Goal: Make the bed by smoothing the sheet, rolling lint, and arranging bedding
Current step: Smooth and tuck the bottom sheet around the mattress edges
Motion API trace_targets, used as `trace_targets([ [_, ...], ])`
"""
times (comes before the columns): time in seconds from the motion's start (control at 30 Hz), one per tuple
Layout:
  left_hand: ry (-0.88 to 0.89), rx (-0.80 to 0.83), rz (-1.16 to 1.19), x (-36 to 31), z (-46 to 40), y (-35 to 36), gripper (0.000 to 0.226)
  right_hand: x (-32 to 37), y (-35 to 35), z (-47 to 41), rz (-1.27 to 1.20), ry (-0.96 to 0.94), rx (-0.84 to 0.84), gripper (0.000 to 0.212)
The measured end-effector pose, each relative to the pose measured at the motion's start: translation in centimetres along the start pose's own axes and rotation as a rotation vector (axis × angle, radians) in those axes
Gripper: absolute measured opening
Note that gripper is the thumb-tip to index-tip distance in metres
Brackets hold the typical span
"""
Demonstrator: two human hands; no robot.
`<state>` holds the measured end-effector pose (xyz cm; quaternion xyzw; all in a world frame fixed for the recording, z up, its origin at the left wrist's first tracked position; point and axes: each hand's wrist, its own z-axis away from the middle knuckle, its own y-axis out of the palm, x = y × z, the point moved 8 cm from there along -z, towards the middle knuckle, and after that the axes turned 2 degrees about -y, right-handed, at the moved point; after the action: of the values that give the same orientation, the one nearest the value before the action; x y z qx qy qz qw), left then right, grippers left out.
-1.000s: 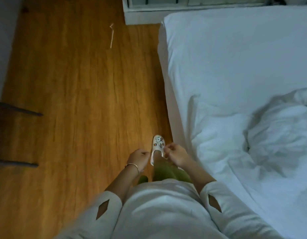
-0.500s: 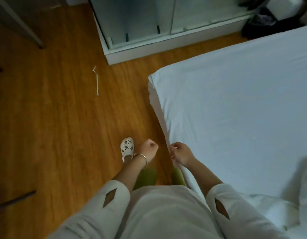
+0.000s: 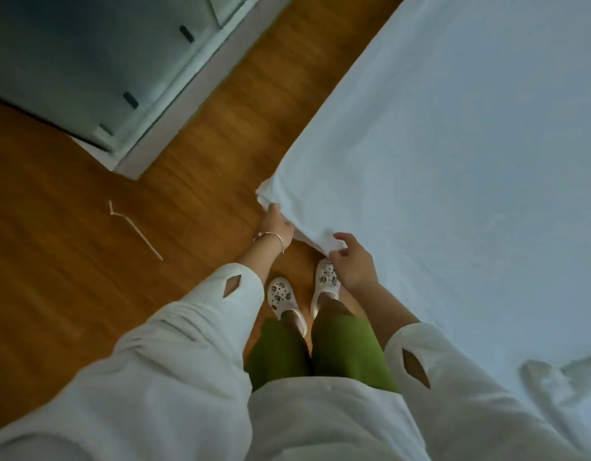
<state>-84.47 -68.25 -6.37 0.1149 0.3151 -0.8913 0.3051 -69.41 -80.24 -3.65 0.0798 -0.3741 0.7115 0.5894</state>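
Warm wooden floor (image 3: 88, 294) across the left of the frame, glass-fronted cabinet (image 3: 98, 61) at upper left, a bent white straw (image 3: 134, 229) lying loose on the boards. White bed (image 3: 453, 161) filling the right side, its near corner pointing toward the lower centre of the frame, just above a pair of white clogs (image 3: 304, 294).

Sheet (image 3: 370, 144) stretched flat over most of the mattress, bunched only at that corner. Left hand (image 3: 276, 224) reaching in from the floor side, fingers curled into the loose fold at the corner tip, bracelet (image 3: 270, 237) on the wrist. Right hand (image 3: 352, 264) on the bed side of the same corner, thumb and fingers bent around the hanging edge; whether gripping firmly or only touching, could not tell through the blur. Hands close together, one on each face of the corner.

Judged as the smoothing step, early in the task. Sheet's long run lay away from the hands toward the upper right, so any pull would have to go back toward the lower left, down and under the corner. Left hand nearer the corner tip, better placed to tuck; right hand better placed to hold the side edge taut. Rumpled duvet (image 3: 560, 387) waiting at lower right, untouched by either hand
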Motion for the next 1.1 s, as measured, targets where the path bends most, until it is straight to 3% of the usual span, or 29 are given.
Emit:
trace_targets([
  [0.13,0.064,0.030,-0.148,-0.6,-5.3,-1.7,0.070,0.2,3.6,-3.2,-0.060,0.098,-0.012,0.023],
  [0.3,0.124,0.151,-0.125,-0.9,-8.9,-1.6,0.094,0.3,8.0,-5.3,-0.263,0.253,-0.100,0.020],
  [0.43,0.135,0.225,-0.122,-0.7,-10.4,-1.6,0.078,1.0,10.2,-4.4,-0.607,0.485,-0.424,0.019],
  [0.57,0.270,0.224,-0.400,-2.4,-12.8,-2.9,0.057,2.6,13.9,-5.9,-1.016,0.684,-0.651,0.055],
  [0.63,0.349,0.240,-0.517,-2.9,-13.1,-3.1,0.052,3.0,15.1,-7.0,-1.159,0.722,-0.774,0.063],
  [0.73,0.391,0.291,-0.622,-2.0,-13.2,-3.5,0.047,2.7,16.0,-7.3,-1.196,0.764,-0.841,0.052],
  [0.8,0.402,0.319,-0.711,-1.2,-13.4,-3.6,0.046,2.7,16.4,-6.8,-1.174,0.806,-0.822,0.032],
  [0.9,0.403,0.324,-0.843,-0.8,-13.9,-3.4,0.050,2.7,17.4,-6.7,-1.132,0.896,-0.761,0.035],
  [1.03,0.388,0.331,-0.904,-1.0,-14.1,-2.8,0.054,2.6,17.1,-7.3,-1.105,0.855,-0.770,0.025],
  [1.1,0.396,0.341,-0.931,-2.1,-14.3,-2.9,0.056,2.7,16.5,-7.2,-1.094,0.846,-0.781,0.040],
])
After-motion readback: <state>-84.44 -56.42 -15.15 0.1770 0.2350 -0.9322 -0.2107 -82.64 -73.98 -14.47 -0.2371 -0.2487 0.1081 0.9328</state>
